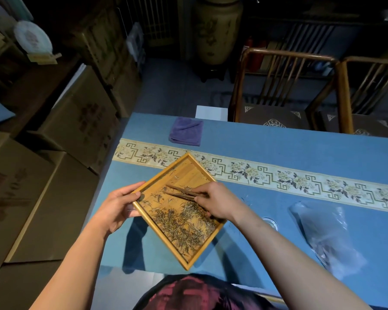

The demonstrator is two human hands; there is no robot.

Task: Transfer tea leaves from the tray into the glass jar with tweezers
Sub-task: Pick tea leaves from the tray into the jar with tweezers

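Observation:
A square bamboo tray [189, 172] sits tilted like a diamond over the near left part of the blue table. Thin dry tea leaves [184, 224] lie heaped in its lower half. My left hand [118, 206] grips the tray's left edge, thumb on the rim. My right hand [217, 201] reaches over the tray's right side and holds dark wooden tweezers [179, 192], whose tips point left over the tray floor. The rim of a glass jar [271, 222] shows just behind my right forearm, mostly hidden.
A folded purple cloth [186, 131] lies at the table's far edge. A crumpled clear plastic bag [323, 233] lies at right. A patterned cream runner [278, 175] crosses the table. Two wooden chairs [278, 86] stand behind it; cardboard boxes [54, 164] fill the left.

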